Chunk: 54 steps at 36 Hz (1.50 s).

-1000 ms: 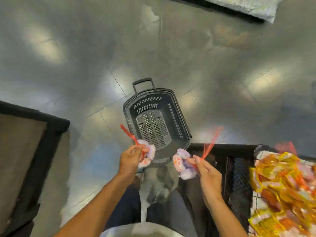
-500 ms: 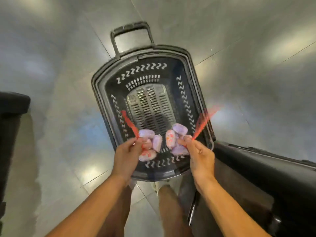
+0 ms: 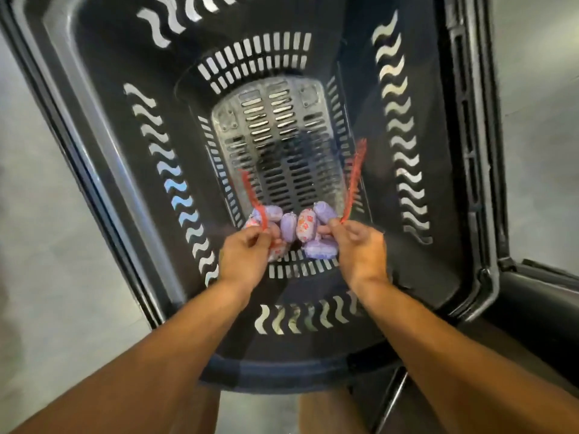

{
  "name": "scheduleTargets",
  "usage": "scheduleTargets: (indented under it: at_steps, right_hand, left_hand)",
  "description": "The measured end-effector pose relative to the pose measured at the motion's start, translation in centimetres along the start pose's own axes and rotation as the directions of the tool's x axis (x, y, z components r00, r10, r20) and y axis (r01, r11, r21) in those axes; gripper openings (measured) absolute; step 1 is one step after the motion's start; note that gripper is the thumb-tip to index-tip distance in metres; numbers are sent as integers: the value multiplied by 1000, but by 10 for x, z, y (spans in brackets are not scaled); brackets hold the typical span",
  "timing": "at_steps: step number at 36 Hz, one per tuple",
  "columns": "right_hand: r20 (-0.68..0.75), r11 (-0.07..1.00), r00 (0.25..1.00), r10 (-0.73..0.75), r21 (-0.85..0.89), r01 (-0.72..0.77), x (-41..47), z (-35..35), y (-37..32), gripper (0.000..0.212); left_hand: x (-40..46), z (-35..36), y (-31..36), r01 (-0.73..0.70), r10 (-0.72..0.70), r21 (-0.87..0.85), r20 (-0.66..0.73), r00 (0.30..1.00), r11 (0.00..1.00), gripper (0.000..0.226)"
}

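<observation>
Over the black basket (image 3: 103,126), head view: both forearms come in from the bottom edge, hands side by side above the near end of the slotted bottom. Left hand (image 3: 247,255) has its fingers curled and pinches the neck of the left net bundle (image 3: 272,213), small purple and pink-printed packets in red mesh; left red tail (image 3: 249,186) sticks up past the knuckles. Right hand (image 3: 360,252) is curled the same way and pinches the right net bundle (image 3: 307,228), same kind of packets; right red tail (image 3: 355,173) rises longer toward the basket's right wall. Bundles sit between the hands, touching or nearly so, within the basket walls; cannot tell if they rest on the bottom. Basket stands on grey floor (image 3: 40,245), dark bin (image 3: 539,308) just beside its near right corner, bare legs (image 3: 326,411) below the near rim
</observation>
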State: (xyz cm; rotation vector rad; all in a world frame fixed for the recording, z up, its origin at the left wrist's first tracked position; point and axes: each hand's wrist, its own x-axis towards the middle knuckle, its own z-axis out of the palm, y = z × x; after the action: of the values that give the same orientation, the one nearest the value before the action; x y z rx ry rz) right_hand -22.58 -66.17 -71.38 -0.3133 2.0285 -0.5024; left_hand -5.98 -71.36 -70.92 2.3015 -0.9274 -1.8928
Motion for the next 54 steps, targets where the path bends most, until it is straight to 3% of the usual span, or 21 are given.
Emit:
scheduleTargets:
  at_steps: [7, 9, 14, 18, 23, 30, 35, 41, 49, 54]
  right_hand:
    - [136, 990, 989, 56, -139, -37, 8, 4, 12, 13]
    - [211, 989, 974, 78, -139, -49, 1, 1, 14, 16]
    - [372, 927, 918, 140, -376, 11, -30, -15, 7, 32]
    - [394, 908, 902, 174, -418, 7, -63, -30, -17, 45]
    - [400, 935, 900, 171, -355, -20, -116, -58, -63, 50]
    - [290, 955, 957, 15, -286, 72, -227, -110, -156, 53]
    - [192, 969, 971, -142, -175, 176, -326, -141, -218, 50]
    - [93, 935, 942, -324, -120, 333, -452, -172, -259, 52]
    - [-232, 882, 852, -469, -65, 467, -597, -179, -216, 54]
    - [-291, 939, 893, -342, -70, 337, -648, -174, -150, 63]
  left_hand:
    - [8, 6, -18, 72, -81, 150, 56, 995, 986, 24]
    - [3, 2, -16, 34, -50, 230, 64, 997, 973, 22]
    - [-25, -17, 1, -46, -20, 367, 176, 984, 929, 17]
    - [-59, -42, 27, -173, 25, 464, 308, 951, 869, 30]
    - [-115, -79, 72, -257, 77, 535, 335, 939, 805, 30]
    - [-225, -150, 158, -480, 231, 663, 431, 872, 575, 30]
    - [-307, -196, 208, -615, 346, 676, 509, 788, 406, 33]
    - [-407, -244, 244, -741, 487, 574, 565, 666, 348, 42]
    - [-506, -292, 232, -869, 568, 484, 689, 450, 101, 45]
    - [-543, -284, 209, -919, 527, 393, 787, 320, -30, 48]
